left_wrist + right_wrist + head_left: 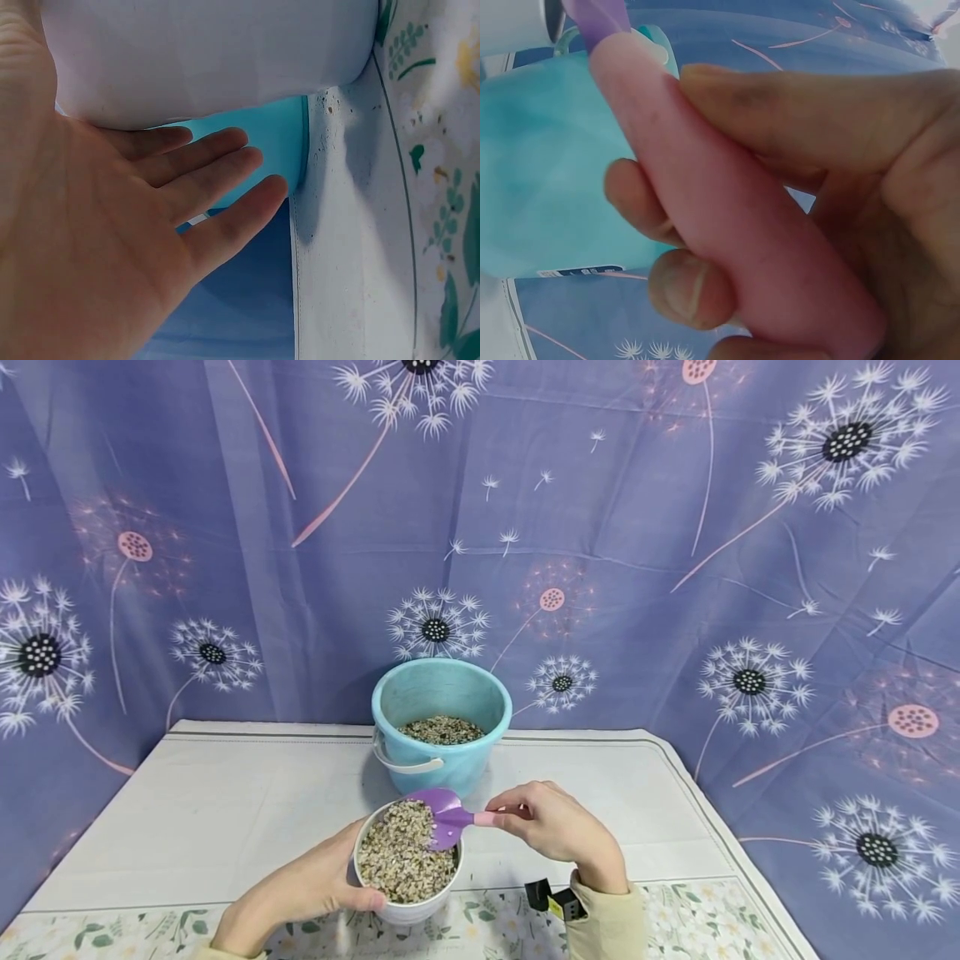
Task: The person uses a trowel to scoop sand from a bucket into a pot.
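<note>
A white bowl (408, 912) heaped with pale, speckled grain-like bits (401, 860) is near the table's front. My left hand (307, 881) holds its left side, thumb near the rim; in the left wrist view the other fingers of that hand (225, 225) extend fairly straight beneath the bowl wall (210, 60). A small trowel with a purple blade (448, 820) and pink handle (735, 225) is in my right hand (558, 827), fingers curled round the handle. Its blade lies over the bowl's back right rim, touching the heap, with a few bits on it.
Just behind the bowl stands a light blue bucket (450, 768) with more of the bits inside and a white handle (408, 767) hanging in front. A white cover and a floral cloth (712, 918) lie on the table. A purple dandelion-print curtain (315, 610) hangs behind.
</note>
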A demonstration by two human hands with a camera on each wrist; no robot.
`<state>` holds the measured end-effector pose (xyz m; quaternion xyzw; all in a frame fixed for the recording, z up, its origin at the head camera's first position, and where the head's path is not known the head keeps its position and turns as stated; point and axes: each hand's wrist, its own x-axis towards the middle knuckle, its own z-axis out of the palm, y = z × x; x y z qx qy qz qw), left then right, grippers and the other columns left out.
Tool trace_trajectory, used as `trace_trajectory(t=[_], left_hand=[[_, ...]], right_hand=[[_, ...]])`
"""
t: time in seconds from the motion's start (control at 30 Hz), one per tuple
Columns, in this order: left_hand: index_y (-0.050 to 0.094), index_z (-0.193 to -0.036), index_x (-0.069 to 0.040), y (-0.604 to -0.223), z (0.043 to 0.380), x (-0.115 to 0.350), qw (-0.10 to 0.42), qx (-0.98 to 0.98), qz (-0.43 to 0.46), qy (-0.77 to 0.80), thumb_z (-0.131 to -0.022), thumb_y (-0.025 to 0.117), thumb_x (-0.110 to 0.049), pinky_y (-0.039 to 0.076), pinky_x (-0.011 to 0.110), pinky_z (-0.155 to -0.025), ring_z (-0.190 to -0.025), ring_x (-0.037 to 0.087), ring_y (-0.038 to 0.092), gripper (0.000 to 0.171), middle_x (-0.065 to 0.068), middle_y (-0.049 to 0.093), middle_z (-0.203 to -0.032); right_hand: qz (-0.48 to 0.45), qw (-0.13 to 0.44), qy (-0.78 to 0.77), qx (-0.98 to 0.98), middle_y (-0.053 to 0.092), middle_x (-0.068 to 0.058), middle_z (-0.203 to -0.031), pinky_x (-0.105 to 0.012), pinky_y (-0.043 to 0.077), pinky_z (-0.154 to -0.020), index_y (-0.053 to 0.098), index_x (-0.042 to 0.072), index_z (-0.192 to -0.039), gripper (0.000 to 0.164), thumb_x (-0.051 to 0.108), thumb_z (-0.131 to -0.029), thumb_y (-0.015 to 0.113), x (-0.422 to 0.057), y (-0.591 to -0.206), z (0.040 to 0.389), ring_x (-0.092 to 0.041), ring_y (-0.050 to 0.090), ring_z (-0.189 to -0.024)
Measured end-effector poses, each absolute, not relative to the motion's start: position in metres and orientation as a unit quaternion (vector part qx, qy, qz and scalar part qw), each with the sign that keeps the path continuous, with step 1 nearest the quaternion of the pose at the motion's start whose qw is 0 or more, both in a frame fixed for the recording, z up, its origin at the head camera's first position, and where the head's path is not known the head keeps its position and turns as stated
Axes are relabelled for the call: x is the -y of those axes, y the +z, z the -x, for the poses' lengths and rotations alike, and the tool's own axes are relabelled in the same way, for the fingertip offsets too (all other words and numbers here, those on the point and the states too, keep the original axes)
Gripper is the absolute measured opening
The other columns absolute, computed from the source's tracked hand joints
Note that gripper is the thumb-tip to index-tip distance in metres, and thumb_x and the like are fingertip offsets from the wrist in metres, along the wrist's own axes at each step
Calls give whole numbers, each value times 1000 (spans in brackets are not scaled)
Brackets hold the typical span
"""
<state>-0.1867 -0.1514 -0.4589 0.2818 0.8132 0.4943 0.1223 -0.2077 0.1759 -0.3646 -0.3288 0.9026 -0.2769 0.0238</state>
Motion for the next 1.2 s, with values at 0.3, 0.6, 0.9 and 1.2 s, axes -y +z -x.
trace_trajectory(t=[0.3,0.6,0.9,1.2], left_hand=[[10,-158,-20,-459,187,151,125,-811,-287,494,-75,86,-30,22,55,-111,-140,25,30,113,7,27,-158],[13,-158,-18,-456,185,152,127,-816,-275,493,-73,85,-36,21,57,-110,-139,29,31,113,10,28,-157],[14,-157,-16,-457,184,152,130,-813,-272,499,-73,85,-34,22,57,-110,-137,27,33,111,10,31,-156],[13,-156,-7,-455,182,152,135,-821,-257,491,-73,85,-37,21,59,-110,-138,34,33,114,17,30,-154]], right_hand=[[329,4,-266,-906,60,20,-70,-25,46,-61,77,24,-102,15,30,-95,65,-170,-364,208,-1,49,-55],[317,-34,-255,-913,62,22,-72,-26,47,-66,77,24,-102,17,34,-94,65,-162,-365,208,-1,51,-57],[301,-47,-242,-921,64,21,-79,-29,48,-67,76,24,-104,23,39,-95,62,-157,-366,208,1,54,-65],[288,-62,-220,-930,61,20,-74,-29,46,-65,76,22,-105,17,29,-91,70,-160,-366,207,0,51,-65]])
